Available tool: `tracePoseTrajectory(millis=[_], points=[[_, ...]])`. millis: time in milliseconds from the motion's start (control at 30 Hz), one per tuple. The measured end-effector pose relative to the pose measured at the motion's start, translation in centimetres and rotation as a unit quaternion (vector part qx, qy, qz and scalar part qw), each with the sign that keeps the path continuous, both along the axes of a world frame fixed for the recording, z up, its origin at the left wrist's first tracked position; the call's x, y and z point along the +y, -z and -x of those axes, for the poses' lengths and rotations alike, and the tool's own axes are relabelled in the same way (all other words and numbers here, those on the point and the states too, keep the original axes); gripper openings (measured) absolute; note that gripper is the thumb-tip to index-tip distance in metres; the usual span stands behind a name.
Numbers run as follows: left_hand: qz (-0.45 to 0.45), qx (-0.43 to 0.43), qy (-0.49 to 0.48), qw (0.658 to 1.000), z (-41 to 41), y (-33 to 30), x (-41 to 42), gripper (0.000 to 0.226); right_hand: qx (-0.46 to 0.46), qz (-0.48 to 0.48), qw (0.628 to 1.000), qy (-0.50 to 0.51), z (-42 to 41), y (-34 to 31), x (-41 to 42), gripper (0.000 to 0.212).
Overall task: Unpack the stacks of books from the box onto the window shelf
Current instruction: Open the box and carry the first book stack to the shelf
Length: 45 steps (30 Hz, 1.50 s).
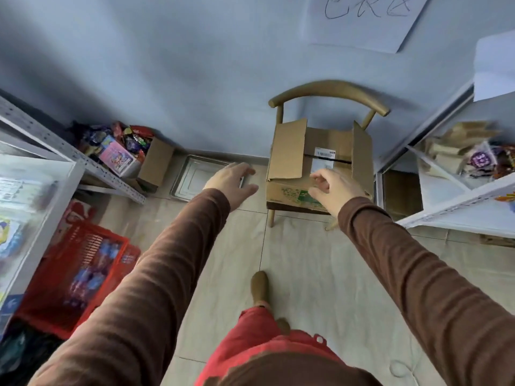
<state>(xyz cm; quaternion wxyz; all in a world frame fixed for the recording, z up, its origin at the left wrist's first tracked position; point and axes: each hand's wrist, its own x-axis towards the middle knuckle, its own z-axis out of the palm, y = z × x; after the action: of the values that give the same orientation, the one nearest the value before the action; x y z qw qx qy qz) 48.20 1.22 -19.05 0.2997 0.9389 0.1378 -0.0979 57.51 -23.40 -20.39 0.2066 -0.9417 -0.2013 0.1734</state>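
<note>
A brown cardboard box [295, 151] sits on the seat of a wooden chair [328, 91] against the blue wall. Its two side flaps stand up, and its inner flaps with a white label lie flat, hiding what is inside. My left hand [232, 182] reaches forward with straight fingers, just left of the box and apart from it. My right hand [333, 188] hovers over the box's front right edge with loosely curled fingers and holds nothing. No books and no window shelf are in view.
A metal tray [195, 176] lies on the floor left of the chair. A small carton of snack packs [125, 151] stands under the left metal rack [41, 135]. A red basket [78, 274] stands at lower left. White shelving [459, 201] with packets stands at right.
</note>
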Motion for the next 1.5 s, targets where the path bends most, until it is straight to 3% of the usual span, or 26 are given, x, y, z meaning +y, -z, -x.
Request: tracePoseTrajectory(millis=[400, 633, 833, 933, 1067, 1267, 1400, 1500], points=[[-0.004, 0.03, 0.079, 0.996, -15.6, 3.5, -3.9, 0.036, 0.009, -0.002, 0.999, 0.05, -13.5, 3.0, -3.3, 0.025], [-0.047, 0.07, 0.089, 0.993, -22.4, 7.3, -7.4, 0.034, 0.032, 0.022, 0.999, -0.038, -21.7, 6.9, -4.1, 0.02], [-0.077, 0.11, 0.133, 0.982, -26.6, 9.9, -9.6, 0.032, 0.045, 0.079, 0.987, -0.135, -25.8, 10.5, -3.5, 0.028], [-0.123, 0.138, 0.203, 0.962, -28.4, 11.4, -10.3, 0.036, 0.031, 0.165, 0.964, -0.205, -27.0, 12.2, -2.9, 0.036], [-0.228, 0.198, 0.301, 0.905, -29.3, 12.9, -10.0, 0.038, 0.019, 0.272, 0.927, -0.259, -27.8, 13.2, -3.2, 0.043], [-0.338, 0.102, 0.214, 0.911, -27.1, 12.4, -6.1, 0.033, -0.101, 0.319, 0.934, -0.127, -28.5, 12.3, -7.1, 0.029], [-0.376, 0.096, 0.078, 0.918, -25.9, 12.6, -3.4, 0.032, -0.011, 0.38, 0.924, -0.049, -29.7, 13.8, -10.8, 0.037], [-0.385, 0.169, 0.017, 0.907, -24.6, 14.3, -1.5, 0.039, 0.092, 0.371, 0.924, 0.005, -30.1, 16.2, -12.5, 0.051]])
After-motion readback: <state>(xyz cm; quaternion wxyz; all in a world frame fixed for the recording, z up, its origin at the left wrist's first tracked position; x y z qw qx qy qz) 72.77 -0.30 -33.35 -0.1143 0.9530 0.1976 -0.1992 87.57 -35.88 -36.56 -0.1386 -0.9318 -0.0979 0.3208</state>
